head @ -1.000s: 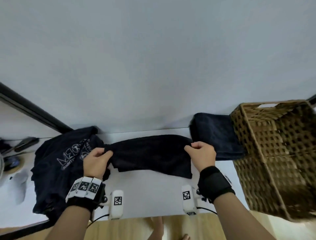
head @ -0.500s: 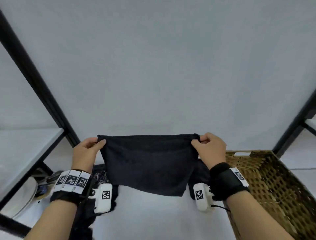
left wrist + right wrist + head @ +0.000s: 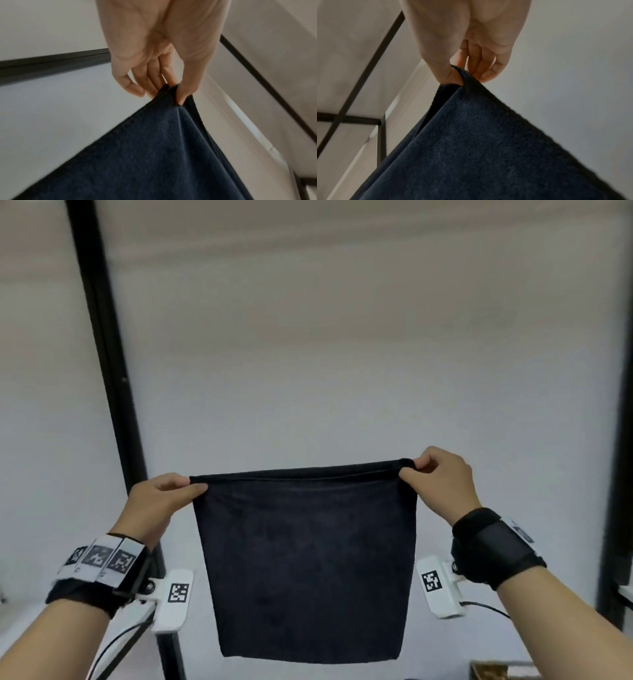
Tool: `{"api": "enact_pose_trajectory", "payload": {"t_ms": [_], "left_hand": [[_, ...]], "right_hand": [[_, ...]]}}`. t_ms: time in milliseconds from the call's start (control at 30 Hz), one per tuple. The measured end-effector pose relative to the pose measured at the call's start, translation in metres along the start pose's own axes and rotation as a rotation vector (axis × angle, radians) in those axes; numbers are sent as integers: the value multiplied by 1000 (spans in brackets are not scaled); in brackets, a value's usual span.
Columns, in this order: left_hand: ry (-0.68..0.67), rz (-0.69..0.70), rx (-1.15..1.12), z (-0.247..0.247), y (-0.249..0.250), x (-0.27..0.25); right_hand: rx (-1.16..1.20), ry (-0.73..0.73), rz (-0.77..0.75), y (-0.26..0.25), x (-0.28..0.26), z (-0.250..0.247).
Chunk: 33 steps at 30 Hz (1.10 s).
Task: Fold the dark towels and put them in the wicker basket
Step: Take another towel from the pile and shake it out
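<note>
**Dark towel held up by its two top corners**

The left hand [image 3: 156,501] pinched the towel's upper left corner between thumb and fingers, and the right hand [image 3: 442,477] pinched the upper right corner the same way. Between them the dark towel [image 3: 308,570] hung flat and taut along its top edge, doubled over, with two layers visible at each pinch. It hung in the air in front of a pale wall, its lower edge just above the white bench [image 3: 308,671]. A sliver of the wicker basket [image 3: 489,672] showed at the bench's right edge. The folding step seemed under way. The next move would likely call for bringing the two corners together to halve the towel again, keeping the edges aligned.
</note>
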<state>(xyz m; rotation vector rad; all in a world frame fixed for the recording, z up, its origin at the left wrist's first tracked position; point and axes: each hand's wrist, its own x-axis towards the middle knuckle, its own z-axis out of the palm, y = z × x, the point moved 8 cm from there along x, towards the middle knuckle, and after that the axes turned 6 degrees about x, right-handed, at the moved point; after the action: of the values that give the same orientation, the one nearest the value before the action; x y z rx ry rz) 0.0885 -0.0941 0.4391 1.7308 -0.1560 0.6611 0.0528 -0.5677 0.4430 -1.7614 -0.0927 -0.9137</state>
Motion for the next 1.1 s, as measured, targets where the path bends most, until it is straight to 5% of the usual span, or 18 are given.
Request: {"api": "enact_pose_trajectory", "payload": {"t_ms": [267, 433, 633, 867, 1100], "left_hand": [[65, 181, -52, -10, 46, 27], [89, 111, -191, -12, 37, 31], [111, 109, 102, -13, 31, 32], [-82, 53, 7, 2, 18, 25], [-159, 16, 371, 15, -39, 7]], "right_hand": [[162, 55, -6, -32, 35, 0], [132, 54, -17, -38, 36, 3], [72, -70, 61, -23, 26, 17], [121, -138, 193, -1, 15, 35], [296, -223, 471, 61, -17, 76]]}}
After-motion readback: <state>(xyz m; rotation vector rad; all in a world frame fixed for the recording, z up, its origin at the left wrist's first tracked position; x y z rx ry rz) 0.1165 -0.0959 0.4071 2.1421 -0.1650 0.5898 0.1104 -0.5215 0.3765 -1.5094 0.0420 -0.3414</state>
